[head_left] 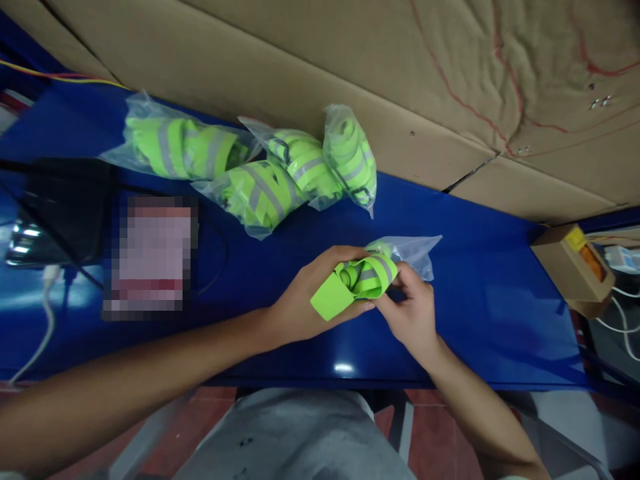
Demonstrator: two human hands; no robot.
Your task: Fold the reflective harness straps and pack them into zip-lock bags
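A rolled neon-green reflective strap [377, 276] with grey bands is held above the blue table between both hands. My left hand [313, 293] wraps round its left side, fingers behind it and thumb along the top. One flat green end [331, 297] sticks out over the palm. The fingers of my right hand [411, 310] pinch the roll's right edge. Just behind the roll, a clear plastic bag [413, 252] lies on the table; whether it touches the roll I cannot tell.
Several bagged green reflective rolls [270, 193] lie along the back of the blue table [480, 280], against a brown covered panel [300, 80]. To the left are a blurred-out flat item [153, 257], a black device [60, 207] and cables. A cardboard box [573, 267] stands at the right end.
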